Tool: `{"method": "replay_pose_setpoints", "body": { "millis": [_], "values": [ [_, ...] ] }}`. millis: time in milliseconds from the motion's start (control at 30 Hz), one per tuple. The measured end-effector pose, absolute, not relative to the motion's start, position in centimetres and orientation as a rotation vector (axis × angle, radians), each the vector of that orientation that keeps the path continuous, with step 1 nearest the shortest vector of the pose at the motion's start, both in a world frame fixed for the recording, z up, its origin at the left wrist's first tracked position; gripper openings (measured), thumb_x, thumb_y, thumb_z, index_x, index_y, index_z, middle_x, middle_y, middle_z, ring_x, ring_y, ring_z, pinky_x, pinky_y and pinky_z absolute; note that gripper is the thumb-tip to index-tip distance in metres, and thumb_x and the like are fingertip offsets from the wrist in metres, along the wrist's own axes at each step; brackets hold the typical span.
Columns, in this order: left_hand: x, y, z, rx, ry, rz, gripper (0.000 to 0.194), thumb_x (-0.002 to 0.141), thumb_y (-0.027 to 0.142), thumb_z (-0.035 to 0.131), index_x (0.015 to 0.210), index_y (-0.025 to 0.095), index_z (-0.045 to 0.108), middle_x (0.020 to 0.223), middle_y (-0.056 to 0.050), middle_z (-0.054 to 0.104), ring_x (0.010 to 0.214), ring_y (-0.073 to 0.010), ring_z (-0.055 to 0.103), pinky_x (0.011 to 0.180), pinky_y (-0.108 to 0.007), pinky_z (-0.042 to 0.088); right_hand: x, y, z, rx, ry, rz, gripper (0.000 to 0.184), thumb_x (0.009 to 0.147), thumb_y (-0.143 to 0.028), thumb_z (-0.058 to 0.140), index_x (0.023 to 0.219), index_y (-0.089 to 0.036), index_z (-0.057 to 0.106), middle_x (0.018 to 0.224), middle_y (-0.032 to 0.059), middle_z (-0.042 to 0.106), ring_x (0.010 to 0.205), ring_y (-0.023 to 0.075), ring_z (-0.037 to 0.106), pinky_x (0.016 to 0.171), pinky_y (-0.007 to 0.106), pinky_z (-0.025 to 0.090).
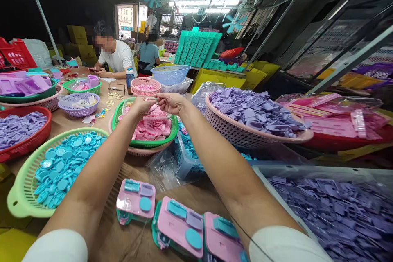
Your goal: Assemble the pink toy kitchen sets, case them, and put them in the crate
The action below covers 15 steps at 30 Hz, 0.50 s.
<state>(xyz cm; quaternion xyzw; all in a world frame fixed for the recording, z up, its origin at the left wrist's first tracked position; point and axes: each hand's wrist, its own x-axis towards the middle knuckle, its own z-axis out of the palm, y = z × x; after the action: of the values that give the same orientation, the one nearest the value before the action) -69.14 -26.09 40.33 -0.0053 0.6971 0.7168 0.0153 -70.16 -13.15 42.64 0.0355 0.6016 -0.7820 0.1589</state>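
Both arms reach forward over the table. My left hand and my right hand meet above a green basket of pink round parts. The fingers of each hand are pinched together and the two hands touch at the tips; what they hold is too small to make out. Near my body lie three pink-and-teal toy cases with teal and purple pieces fitted on them.
A light green basket of teal round caps is at the left, a red basket of purple parts beyond it. Pink basket and grey bin of purple parts stand right. Two people sit at the far end.
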Motion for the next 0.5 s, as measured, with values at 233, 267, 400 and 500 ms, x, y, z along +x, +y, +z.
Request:
{"method": "replay_pose_setpoints", "body": {
  "millis": [233, 267, 400, 500],
  "values": [
    [-65.4, -26.1, 40.9, -0.093, 1.912, 2.374, 0.008, 0.08, 0.016, 0.07, 0.078, 0.012, 0.063, 0.059, 0.002, 0.056, 0.049, -0.0053, 0.048, 0.049, -0.016, 0.039, -66.1, -11.8, 44.6, -0.048, 2.036, -2.254, 0.021, 0.097, -0.018, 0.037, 0.086, -0.017, 0.056, 0.064, -0.0021, 0.056, 0.05, 0.0053, 0.046, 0.046, 0.012, 0.038],
    [-64.8, -26.5, 41.0, -0.081, 1.876, 2.382, 0.009, 0.08, 0.018, 0.07, 0.08, 0.012, 0.063, 0.061, 0.002, 0.057, 0.049, -0.0049, 0.048, 0.047, -0.014, 0.038, -65.7, -11.7, 44.7, -0.103, 2.313, -2.059, 0.025, 0.098, -0.022, 0.036, 0.09, -0.016, 0.058, 0.063, -0.0021, 0.055, 0.051, 0.0061, 0.045, 0.048, 0.013, 0.039],
    [-63.3, -27.9, 41.7, -0.022, 1.781, 2.406, 0.014, 0.085, 0.022, 0.069, 0.079, 0.014, 0.059, 0.061, 0.003, 0.051, 0.042, -0.0021, 0.037, 0.037, -0.01, 0.028, -65.9, -12.5, 44.2, -0.187, 3.06, -1.094, 0.021, 0.091, -0.03, 0.056, 0.087, -0.015, 0.069, 0.064, 0.0007, 0.061, 0.062, 0.0113, 0.056, 0.061, 0.02, 0.048],
    [-63.2, -27.8, 41.6, -0.01, 1.757, 2.418, 0.019, 0.088, 0.019, 0.065, 0.074, 0.015, 0.053, 0.059, 0.005, 0.045, 0.039, 0.0001, 0.029, 0.036, -0.008, 0.022, -67.7, -13.5, 42.8, -0.188, 3.142, -0.864, 0.009, 0.074, -0.019, 0.074, 0.068, -0.015, 0.069, 0.067, 0.0056, 0.067, 0.083, 0.0202, 0.066, 0.079, 0.026, 0.051]
  ]
}}
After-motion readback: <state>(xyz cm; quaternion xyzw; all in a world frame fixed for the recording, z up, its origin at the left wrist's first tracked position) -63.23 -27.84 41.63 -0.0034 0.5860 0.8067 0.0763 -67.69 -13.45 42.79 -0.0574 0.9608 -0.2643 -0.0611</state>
